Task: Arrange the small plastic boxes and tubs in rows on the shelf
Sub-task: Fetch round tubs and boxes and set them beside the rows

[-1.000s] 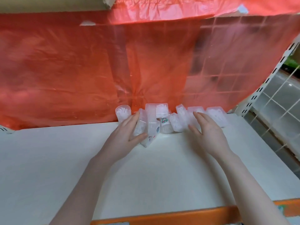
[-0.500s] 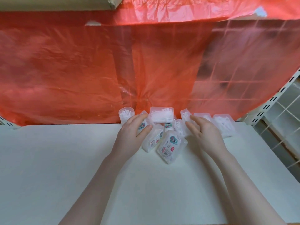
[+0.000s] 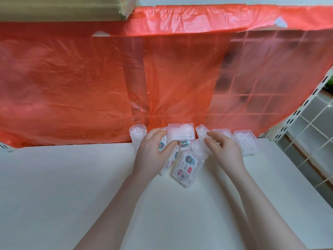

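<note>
Several small clear plastic boxes lie in a loose heap at the back of the white shelf (image 3: pixel 72 186). A round tub (image 3: pixel 137 132) of white sticks stands at the heap's left end. My left hand (image 3: pixel 153 154) grips a labelled box (image 3: pixel 162 145) between thumb and fingers. A clear box (image 3: pixel 181 133) rests on top of the heap. Another labelled box (image 3: pixel 186 166) lies flat in front. My right hand (image 3: pixel 225 150) hovers with relaxed fingers beside a tilted box (image 3: pixel 201 130). Two more boxes (image 3: pixel 246 141) sit to its right.
A red plastic sheet (image 3: pixel 108 87) hangs behind the heap as the shelf's back. A perforated white upright (image 3: pixel 297 114) and wire grid stand at the right edge. A cardboard box (image 3: pixel 63 8) sits on top, upper left. Bare shelf surface spreads left and front.
One labelled box has tipped forward and now lies flat in front of the heap. My left hand has closed round a labelled box. My right hand stays beside the heap.
</note>
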`<state>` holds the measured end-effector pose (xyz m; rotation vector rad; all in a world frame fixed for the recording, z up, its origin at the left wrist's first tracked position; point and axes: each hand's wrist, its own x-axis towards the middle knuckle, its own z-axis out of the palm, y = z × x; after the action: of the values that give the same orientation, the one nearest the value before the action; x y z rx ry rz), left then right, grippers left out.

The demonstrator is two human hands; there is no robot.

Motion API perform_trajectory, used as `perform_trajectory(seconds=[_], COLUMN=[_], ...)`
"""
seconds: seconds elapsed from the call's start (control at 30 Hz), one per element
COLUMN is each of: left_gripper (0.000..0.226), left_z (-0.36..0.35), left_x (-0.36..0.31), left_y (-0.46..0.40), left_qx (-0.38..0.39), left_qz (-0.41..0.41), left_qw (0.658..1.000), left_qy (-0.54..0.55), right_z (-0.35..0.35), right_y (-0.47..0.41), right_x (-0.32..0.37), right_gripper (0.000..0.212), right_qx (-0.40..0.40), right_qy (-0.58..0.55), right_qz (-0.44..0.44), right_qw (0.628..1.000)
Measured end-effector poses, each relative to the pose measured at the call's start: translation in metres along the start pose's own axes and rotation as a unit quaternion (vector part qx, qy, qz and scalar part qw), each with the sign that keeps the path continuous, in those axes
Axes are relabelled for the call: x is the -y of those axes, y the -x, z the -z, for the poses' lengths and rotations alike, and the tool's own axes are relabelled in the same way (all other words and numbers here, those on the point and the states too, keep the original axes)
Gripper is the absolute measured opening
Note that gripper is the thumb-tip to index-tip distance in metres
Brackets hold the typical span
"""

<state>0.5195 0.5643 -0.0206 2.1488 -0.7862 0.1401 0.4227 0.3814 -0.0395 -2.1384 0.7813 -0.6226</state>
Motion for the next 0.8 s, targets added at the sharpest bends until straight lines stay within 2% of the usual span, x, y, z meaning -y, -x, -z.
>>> perform_trajectory(seconds=[0.07, 0.17, 0.37, 0.6, 0.8], left_gripper=[0.039, 0.055, 0.063, 0.062, 0.063], left_z=[-0.002, -0.003, 0.002, 0.008, 0.010], left_x=[-0.002, -0.002, 0.001, 0.005, 0.008], left_y=[-0.004, -0.008, -0.014, -0.016, -0.017], left_qx=[-0.007, -0.002, 0.040, 0.054, 0.054], left_qz=[0.014, 0.040, 0.092, 0.094, 0.095], left_qw=[1.000, 0.999, 0.990, 0.990, 0.992], left_qy=[-0.008, -0.025, -0.103, -0.085, -0.069], right_z=[-0.002, -0.006, -0.009, -0.008, -0.006], right_y=[-0.004, -0.001, 0.008, -0.008, -0.019], right_x=[0.001, 0.000, -0.001, 0.012, 0.017], right_gripper=[0.031, 0.036, 0.031, 0.032, 0.026], right_qx=[-0.003, 0.003, 0.002, 0.043, 0.073], right_qy=[0.010, 0.004, -0.027, -0.023, -0.086], right_qz=[-0.004, -0.006, 0.013, 0.022, 0.009], right_qw=[1.000, 1.000, 1.000, 0.999, 0.994])
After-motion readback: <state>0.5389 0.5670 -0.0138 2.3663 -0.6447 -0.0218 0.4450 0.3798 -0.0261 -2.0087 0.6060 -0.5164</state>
